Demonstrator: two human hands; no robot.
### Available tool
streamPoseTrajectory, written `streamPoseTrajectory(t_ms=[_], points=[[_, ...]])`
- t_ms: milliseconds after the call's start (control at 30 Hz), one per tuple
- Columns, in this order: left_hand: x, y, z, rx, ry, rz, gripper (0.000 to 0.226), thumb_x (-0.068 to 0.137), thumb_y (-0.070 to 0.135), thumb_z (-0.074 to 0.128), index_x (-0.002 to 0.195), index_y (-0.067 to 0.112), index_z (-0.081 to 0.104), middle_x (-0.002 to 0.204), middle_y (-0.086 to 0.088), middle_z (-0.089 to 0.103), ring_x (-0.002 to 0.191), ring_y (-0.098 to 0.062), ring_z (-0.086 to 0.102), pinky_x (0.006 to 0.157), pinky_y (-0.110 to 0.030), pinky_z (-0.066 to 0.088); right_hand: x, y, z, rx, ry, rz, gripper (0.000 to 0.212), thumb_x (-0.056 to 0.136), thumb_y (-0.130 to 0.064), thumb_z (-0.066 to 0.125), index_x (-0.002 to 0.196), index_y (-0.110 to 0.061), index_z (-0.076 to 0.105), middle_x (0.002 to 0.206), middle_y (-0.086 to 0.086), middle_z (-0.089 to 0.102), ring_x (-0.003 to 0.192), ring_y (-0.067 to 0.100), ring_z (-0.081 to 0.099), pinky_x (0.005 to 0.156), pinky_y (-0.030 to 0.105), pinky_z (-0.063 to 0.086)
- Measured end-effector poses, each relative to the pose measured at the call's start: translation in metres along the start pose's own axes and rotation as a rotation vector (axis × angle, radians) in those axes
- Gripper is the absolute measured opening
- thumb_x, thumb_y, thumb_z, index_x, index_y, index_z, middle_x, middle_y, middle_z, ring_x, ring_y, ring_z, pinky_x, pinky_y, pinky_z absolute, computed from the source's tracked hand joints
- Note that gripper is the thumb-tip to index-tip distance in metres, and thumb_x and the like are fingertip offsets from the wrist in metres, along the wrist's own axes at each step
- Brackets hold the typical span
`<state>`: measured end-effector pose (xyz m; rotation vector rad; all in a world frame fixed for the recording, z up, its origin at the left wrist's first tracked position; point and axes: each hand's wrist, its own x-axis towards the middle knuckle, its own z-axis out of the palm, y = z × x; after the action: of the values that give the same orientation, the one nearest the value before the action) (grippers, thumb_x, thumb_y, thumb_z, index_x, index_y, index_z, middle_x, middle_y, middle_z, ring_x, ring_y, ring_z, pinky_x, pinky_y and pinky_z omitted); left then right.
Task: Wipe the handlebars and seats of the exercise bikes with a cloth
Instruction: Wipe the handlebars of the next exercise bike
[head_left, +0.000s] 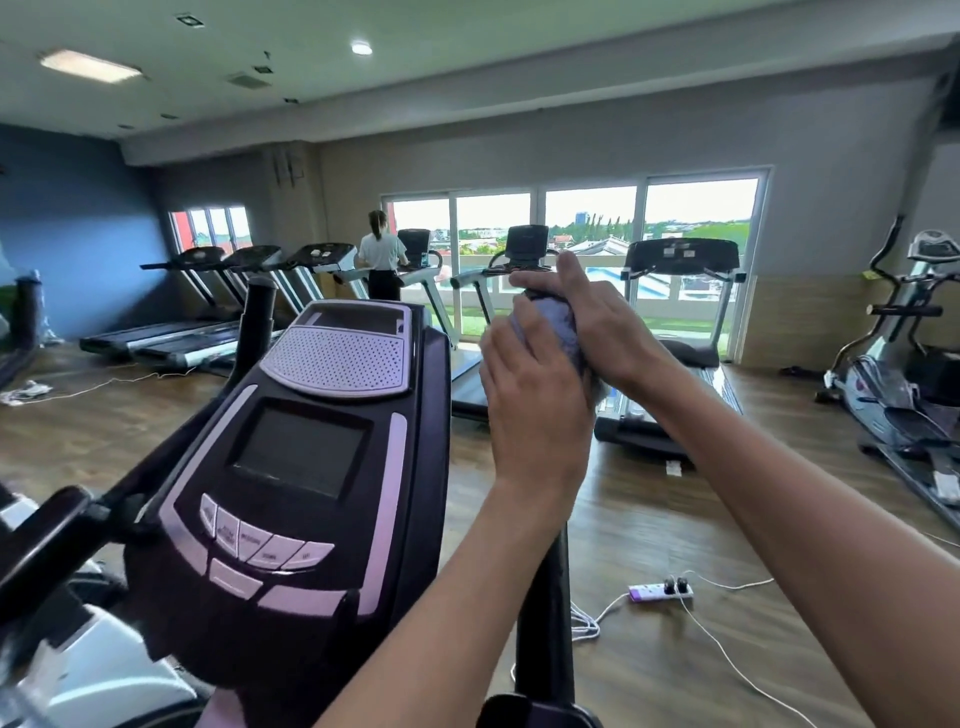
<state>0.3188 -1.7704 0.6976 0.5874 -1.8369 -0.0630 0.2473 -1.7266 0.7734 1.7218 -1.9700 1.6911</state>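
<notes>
A soft, crumpled pale-lilac cloth (550, 332) is bunched around the top end of the right upright handlebar (545, 623), a matte black round tube that rises from the bottom edge of the frame to mid-picture, right of the console. The cloth is gripped by the right hand (597, 322), whose fingers are curled over the top of the bundle and the bar end. The left hand (535, 405) is laid against the near side of the cloth and the bar below it, fingers close together and bent round the bundle; whether the bar is fully encircled cannot be told. Only a small patch of fabric is seen between the two hands.

Just left, the machine's console (306, 467) is seen: glossy dark plastic with silvery-lilac trim, a flat grey rectangular screen, a perforated speaker-like panel above it and a fan of wedge-shaped buttons below. A second black tubular handlebar (257, 322) stands behind the console on its left side, and another blurred black bar is seen at lower left.

The floor (675, 519) is wood-look plank. A white power strip (661, 591) with thin white cables lies on it, right of the bar. Treadmills (680, 291) are lined up before large glass windows, with a person (382, 260) standing on one. A silver elliptical trainer (904, 364) stands at far right.
</notes>
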Motion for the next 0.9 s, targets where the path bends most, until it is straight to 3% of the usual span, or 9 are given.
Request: streamPoseTrajectory(t_ms=[133, 233, 300, 400, 500, 567, 667, 767, 900], points=[[-0.035, -0.008, -0.01, 0.055, -0.078, 0.04, 0.068, 0.096, 0.029, 0.048, 0.149, -0.011, 0.031, 0.132, -0.029, 0.049, 0.121, -0.043, 0.052, 0.106, -0.049, 0.047, -0.004, 0.0, 0.006, -0.028, 0.034, -0.012, 0.055, 0.113, -0.037, 0.019, 0.131, -0.02, 0.068, 0.13, -0.002, 0.066, 0.119, 0.006, 0.055, 0.086, -0.001, 0.034], [0.0, -0.011, -0.003, 0.016, -0.058, 0.0, 0.074, 0.091, 0.022, 0.065, 0.148, -0.012, 0.031, 0.13, -0.028, 0.05, 0.116, -0.042, 0.053, 0.102, -0.048, 0.049, -0.004, -0.004, 0.008, -0.007, 0.056, 0.005, 0.053, 0.113, -0.038, 0.023, 0.124, -0.021, 0.072, 0.098, -0.022, 0.069, 0.097, 0.002, 0.06, 0.087, 0.015, 0.04], [0.021, -0.008, 0.002, 0.034, -0.026, -0.025, 0.082, 0.085, 0.017, 0.077, 0.148, -0.008, 0.031, 0.13, -0.025, 0.05, 0.116, -0.038, 0.053, 0.101, -0.045, 0.049, -0.001, -0.004, 0.006, 0.0, 0.056, 0.01, 0.05, 0.113, -0.04, 0.025, 0.114, -0.028, 0.074, 0.087, -0.022, 0.071, 0.089, 0.001, 0.065, 0.085, 0.024, 0.044], [0.007, -0.004, -0.002, 0.076, -0.052, -0.029, 0.082, 0.089, 0.028, 0.073, 0.149, -0.006, 0.028, 0.132, -0.024, 0.049, 0.118, -0.036, 0.051, 0.102, -0.042, 0.049, -0.001, -0.002, 0.005, -0.007, 0.036, 0.003, 0.049, 0.109, -0.044, 0.024, 0.114, -0.031, 0.072, 0.1, -0.013, 0.07, 0.098, 0.001, 0.064, 0.087, 0.021, 0.042], [-0.038, -0.004, -0.024, 0.21, -0.182, 0.015, 0.071, 0.095, 0.037, 0.044, 0.15, -0.007, 0.031, 0.134, -0.025, 0.048, 0.116, -0.036, 0.051, 0.101, -0.04, 0.045, -0.005, -0.002, 0.007, -0.002, 0.028, 0.009, 0.052, 0.111, -0.041, 0.021, 0.121, -0.029, 0.071, 0.118, -0.003, 0.068, 0.114, 0.012, 0.059, 0.087, 0.008, 0.038], [-0.066, -0.006, -0.041, 0.234, -0.202, 0.032, 0.07, 0.09, 0.034, 0.056, 0.144, -0.007, 0.041, 0.121, -0.024, 0.054, 0.104, -0.034, 0.057, 0.091, -0.04, 0.053, -0.008, -0.004, 0.008, -0.021, 0.028, 0.004, 0.053, 0.113, -0.034, 0.02, 0.124, -0.024, 0.07, 0.123, -0.004, 0.064, 0.115, 0.01, 0.055, 0.081, -0.003, 0.032], [-0.076, -0.014, -0.041, 0.191, -0.196, 0.042, 0.065, 0.091, 0.033, 0.055, 0.14, -0.009, 0.045, 0.113, -0.025, 0.057, 0.098, -0.037, 0.06, 0.086, -0.045, 0.057, -0.006, -0.001, 0.009, 0.01, 0.024, -0.006, 0.054, 0.113, -0.037, 0.019, 0.122, -0.026, 0.072, 0.126, -0.001, 0.066, 0.12, 0.014, 0.056, 0.085, 0.0, 0.033], [-0.042, -0.015, -0.023, 0.165, -0.154, -0.006, 0.069, 0.101, 0.042, 0.037, 0.146, -0.01, 0.038, 0.126, -0.031, 0.055, 0.113, -0.044, 0.058, 0.098, -0.05, 0.052, -0.005, 0.002, 0.012, 0.043, 0.033, -0.008, 0.052, 0.11, -0.04, 0.02, 0.116, -0.032, 0.072, 0.126, 0.008, 0.068, 0.122, 0.021, 0.059, 0.082, 0.002, 0.04], [-0.047, -0.008, -0.02, 0.093, -0.17, 0.013, 0.07, 0.102, 0.04, 0.027, 0.153, -0.009, 0.03, 0.144, -0.037, 0.043, 0.135, -0.051, 0.044, 0.112, -0.06, 0.039, -0.008, -0.003, 0.012, 0.037, 0.042, 0.005, 0.053, 0.113, -0.033, 0.021, 0.124, -0.022, 0.071, 0.127, 0.002, 0.067, 0.119, 0.013, 0.058, 0.08, -0.003, 0.037]])
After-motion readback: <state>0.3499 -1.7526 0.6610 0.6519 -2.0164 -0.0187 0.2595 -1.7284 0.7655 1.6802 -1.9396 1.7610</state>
